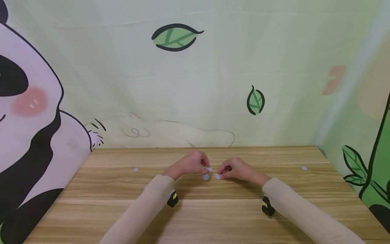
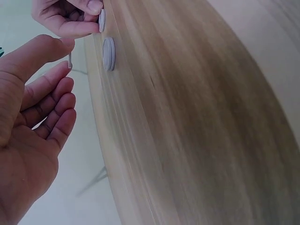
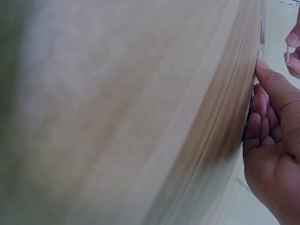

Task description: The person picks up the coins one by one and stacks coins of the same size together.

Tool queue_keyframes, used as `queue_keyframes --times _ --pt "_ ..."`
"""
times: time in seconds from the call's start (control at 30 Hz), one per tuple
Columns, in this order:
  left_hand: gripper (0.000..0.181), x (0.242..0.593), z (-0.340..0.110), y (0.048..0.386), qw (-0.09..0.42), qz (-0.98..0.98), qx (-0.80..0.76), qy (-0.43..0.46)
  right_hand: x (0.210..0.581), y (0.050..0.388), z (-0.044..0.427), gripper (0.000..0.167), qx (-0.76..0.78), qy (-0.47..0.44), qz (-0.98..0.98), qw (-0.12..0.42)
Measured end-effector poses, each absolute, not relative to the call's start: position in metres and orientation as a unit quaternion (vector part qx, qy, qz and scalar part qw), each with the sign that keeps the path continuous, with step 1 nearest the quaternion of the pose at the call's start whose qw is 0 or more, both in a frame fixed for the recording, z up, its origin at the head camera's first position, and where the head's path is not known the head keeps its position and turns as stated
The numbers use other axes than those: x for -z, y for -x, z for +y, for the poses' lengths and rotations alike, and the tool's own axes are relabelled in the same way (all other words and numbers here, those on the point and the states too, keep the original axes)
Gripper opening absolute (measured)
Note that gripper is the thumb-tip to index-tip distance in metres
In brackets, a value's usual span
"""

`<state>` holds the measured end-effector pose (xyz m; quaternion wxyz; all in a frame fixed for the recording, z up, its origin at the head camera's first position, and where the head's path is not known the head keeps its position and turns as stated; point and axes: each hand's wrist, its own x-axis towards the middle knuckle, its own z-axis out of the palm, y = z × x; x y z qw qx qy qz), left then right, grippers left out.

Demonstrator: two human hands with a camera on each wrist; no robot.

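Observation:
Between thumb and forefinger, my left hand (image 1: 192, 163) pinches a small white disc (image 1: 209, 169), held edge-on just above the table in the left wrist view. Right below it lies another white disc (image 1: 205, 177); in the left wrist view this looks like two thin discs stacked (image 2: 108, 54). My right hand (image 1: 239, 169) has its thumb and forefinger on a third white disc (image 1: 218, 176), down at the tabletop beside the stack. The other fingers of the left hand (image 2: 37, 112) are loosely bent. In the right wrist view, the thumb of the right hand (image 3: 276, 140) partly hides its disc.
One white disc (image 1: 135, 169) lies off to the left on the wooden table (image 1: 195, 220), and another white disc (image 1: 304, 168) lies off to the right. Behind the table's far edge hangs a cloth backdrop (image 1: 213, 74) printed with a panda and leaves.

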<state>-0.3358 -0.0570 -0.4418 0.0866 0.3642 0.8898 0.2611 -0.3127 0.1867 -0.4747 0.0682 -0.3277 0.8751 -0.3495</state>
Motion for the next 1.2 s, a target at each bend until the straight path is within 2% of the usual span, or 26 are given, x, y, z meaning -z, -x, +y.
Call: queue_keyframes --times 0.53,0.83,1.2 --pt "0.014 0.459 -0.065 0.342 0.123 0.842 -0.385 -0.358 0.476 0.314 0.186 0.008 0.345 0.312 0.882 0.072" --pt "0.013 0.469 -0.056 0.339 0.156 0.838 -0.392 -0.347 0.477 0.313 0.185 0.007 0.348 0.311 0.881 0.074" --pt "0.013 0.473 -0.051 0.344 0.160 0.842 -0.385 -0.343 0.478 0.315 0.188 0.007 0.355 0.310 0.879 0.067"
